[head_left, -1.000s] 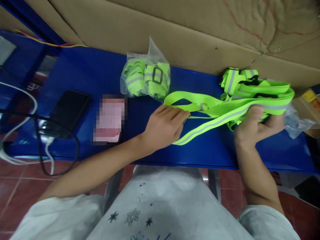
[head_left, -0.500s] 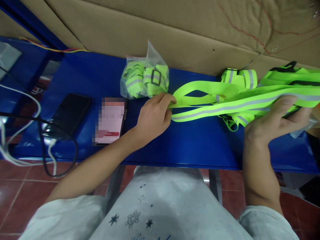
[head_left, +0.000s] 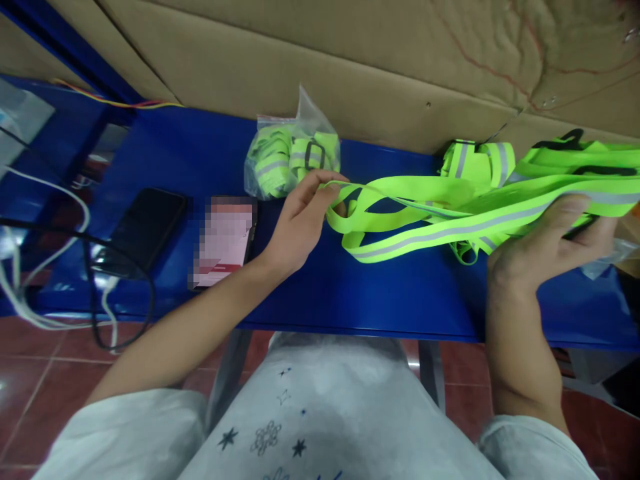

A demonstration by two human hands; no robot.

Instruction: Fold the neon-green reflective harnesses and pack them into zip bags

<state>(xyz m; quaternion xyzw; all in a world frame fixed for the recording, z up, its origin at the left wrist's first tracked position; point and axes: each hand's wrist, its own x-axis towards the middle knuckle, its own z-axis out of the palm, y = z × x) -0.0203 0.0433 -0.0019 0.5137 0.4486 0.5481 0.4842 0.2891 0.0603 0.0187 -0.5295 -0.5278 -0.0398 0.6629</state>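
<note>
A neon-green reflective strap with a grey stripe stretches across the blue table between both hands. My left hand is lifted a little, its fingers hooked through the strap's left loop end. My right hand grips the bunched right part of the strap, thumb on top, with black buckles showing above it. A folded strap bundle lies just behind the stretched strap.
A clear bag of folded green straps stands behind my left hand. Two phones lie at left, one dark, one with a lit screen. Cables hang off the table's left end. Cardboard backs the table.
My left hand has moved left and up, from pressing the strap flat to lifting its loop end. My right hand has pulled the bunched part right and upward, stretching the strap.
</note>
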